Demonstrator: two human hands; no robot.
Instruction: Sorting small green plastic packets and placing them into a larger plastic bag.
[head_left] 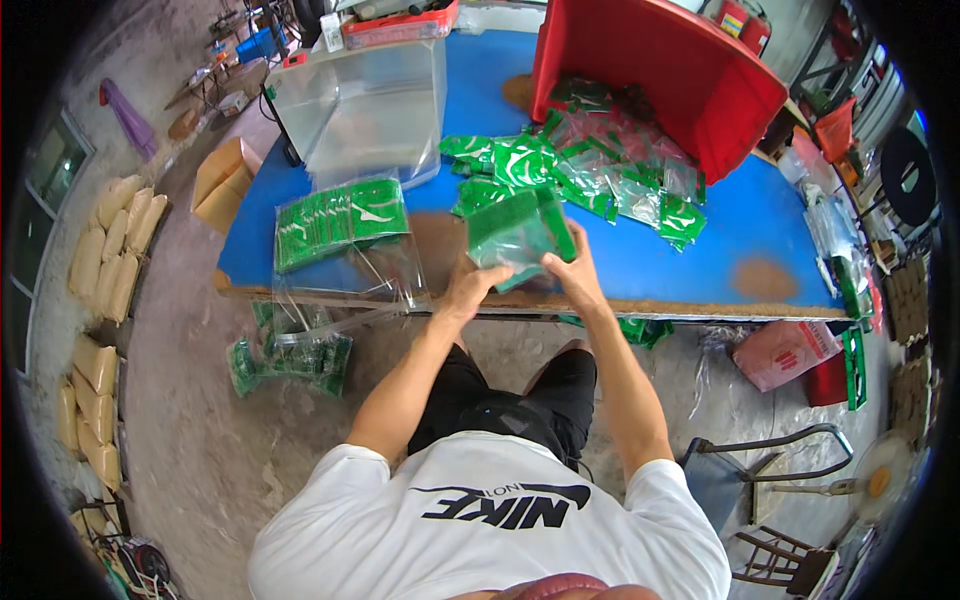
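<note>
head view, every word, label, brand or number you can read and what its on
White shirt: large and small black lettering, legible; I leave the wording uncopied.
Pink sack, lower right: red print, too blurred to read.
Yellow label, top right: too small to read.
Held green-and-clear bags: no readable text.

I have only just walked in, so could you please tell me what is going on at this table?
A person holds some green-and-clear plastic packaging in both hands, the left hand and right hand on either side, over the near edge of a blue table. Beyond it, a loose pile of similar green packets spreads from the mouth of a tipped red bin. To the left, a neat row of green packets lies in front of a clear box.
</note>
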